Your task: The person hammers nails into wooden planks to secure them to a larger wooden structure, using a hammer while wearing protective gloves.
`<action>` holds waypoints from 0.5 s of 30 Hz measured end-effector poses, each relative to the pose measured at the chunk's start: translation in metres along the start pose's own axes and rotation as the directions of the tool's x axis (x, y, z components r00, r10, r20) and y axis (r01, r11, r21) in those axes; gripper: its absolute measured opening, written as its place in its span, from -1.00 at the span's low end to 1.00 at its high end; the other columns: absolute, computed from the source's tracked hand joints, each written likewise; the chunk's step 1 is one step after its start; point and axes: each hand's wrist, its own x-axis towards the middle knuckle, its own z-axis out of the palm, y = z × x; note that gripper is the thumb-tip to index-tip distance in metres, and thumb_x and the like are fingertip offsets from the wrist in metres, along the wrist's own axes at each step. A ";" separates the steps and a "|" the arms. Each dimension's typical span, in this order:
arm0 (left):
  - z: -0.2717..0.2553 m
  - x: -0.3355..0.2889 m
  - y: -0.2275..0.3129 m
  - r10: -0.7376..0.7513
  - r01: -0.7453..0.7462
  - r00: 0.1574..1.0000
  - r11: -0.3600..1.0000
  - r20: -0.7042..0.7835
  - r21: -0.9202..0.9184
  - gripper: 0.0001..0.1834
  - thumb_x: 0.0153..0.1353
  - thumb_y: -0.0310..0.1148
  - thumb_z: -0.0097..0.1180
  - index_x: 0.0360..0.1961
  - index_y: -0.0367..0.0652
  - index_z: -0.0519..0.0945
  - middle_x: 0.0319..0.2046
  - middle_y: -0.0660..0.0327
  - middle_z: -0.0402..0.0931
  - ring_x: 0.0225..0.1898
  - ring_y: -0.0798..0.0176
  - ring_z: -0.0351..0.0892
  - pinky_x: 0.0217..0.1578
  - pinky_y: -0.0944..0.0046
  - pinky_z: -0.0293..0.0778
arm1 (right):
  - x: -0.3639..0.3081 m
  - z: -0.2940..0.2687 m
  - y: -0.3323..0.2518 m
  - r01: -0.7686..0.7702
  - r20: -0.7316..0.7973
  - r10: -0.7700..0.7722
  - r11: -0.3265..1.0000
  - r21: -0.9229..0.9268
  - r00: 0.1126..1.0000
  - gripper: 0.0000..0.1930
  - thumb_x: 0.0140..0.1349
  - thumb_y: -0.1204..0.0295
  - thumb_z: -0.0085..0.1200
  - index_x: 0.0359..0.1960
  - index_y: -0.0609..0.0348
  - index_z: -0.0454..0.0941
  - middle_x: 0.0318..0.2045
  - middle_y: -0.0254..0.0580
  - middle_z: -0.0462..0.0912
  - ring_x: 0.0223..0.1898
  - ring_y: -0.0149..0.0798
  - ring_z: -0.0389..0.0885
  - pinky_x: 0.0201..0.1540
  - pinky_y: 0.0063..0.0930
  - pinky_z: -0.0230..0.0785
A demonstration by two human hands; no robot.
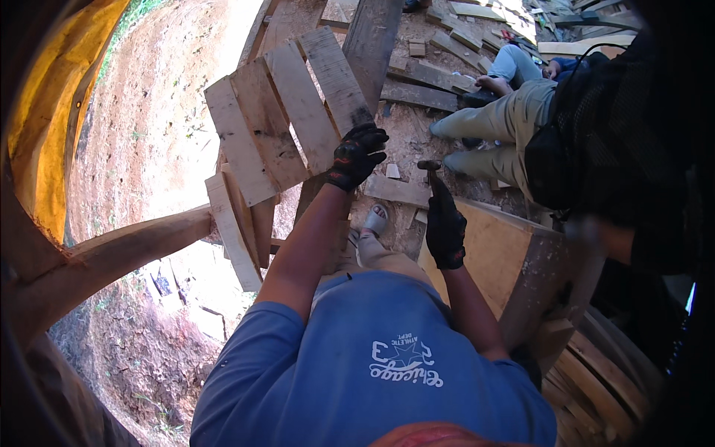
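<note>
My left hand [357,155], in a black glove, is at the near right corner of a slatted wooden crate [261,123]. Its fingers are bent towards the thumb, and whatever they may pinch is too small to make out. The crate's top has several pale, rough boards with gaps between them, and more slats [231,231] run down its near side. To the right, my right hand [445,231], also gloved in black, is closed around the handle of a hammer [430,165]. The hammer's head points away from me, apart from the crate.
A dark beam [370,52] runs beyond the crate. Beside my right arm stands a wooden box [484,253]. A person in light trousers [514,112] stands at right, with another seated behind. Loose planks [421,95] litter the ground; a curved timber [141,242] lies left.
</note>
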 end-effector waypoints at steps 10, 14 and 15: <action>0.010 0.001 -0.007 -0.070 0.071 0.996 0.997 -0.058 0.025 -0.70 0.19 -0.28 0.56 -0.06 -0.08 0.86 -0.04 0.08 0.77 0.15 0.02 0.73 0.22 0.04 0.63 | 0.036 0.018 -0.003 0.345 0.030 -0.344 0.936 -0.072 0.938 -0.47 0.56 0.47 0.07 0.54 0.07 0.43 0.24 0.14 0.71 0.01 0.19 0.79 0.00 0.01 0.64; 0.016 0.001 -0.019 -0.141 0.135 0.989 0.984 -0.040 -0.119 -0.70 0.15 -0.17 0.56 -0.11 0.00 0.89 -0.01 0.10 0.77 0.15 -0.02 0.72 0.22 0.01 0.60 | 0.047 0.028 -0.027 0.378 -0.065 -0.384 0.921 -0.095 0.921 -0.46 0.55 0.49 0.08 0.54 0.09 0.43 0.23 0.17 0.71 0.02 0.16 0.79 0.02 -0.06 0.65; 0.016 0.003 -0.015 -0.143 0.138 0.989 0.984 -0.037 -0.109 -0.70 0.15 -0.17 0.56 -0.11 0.00 0.89 0.00 0.11 0.77 0.15 -0.02 0.71 0.21 0.01 0.60 | 0.048 0.037 -0.021 0.401 -0.089 -0.412 0.909 -0.112 0.907 -0.45 0.54 0.50 0.09 0.54 0.09 0.42 0.23 0.17 0.71 0.02 0.15 0.80 0.01 -0.07 0.66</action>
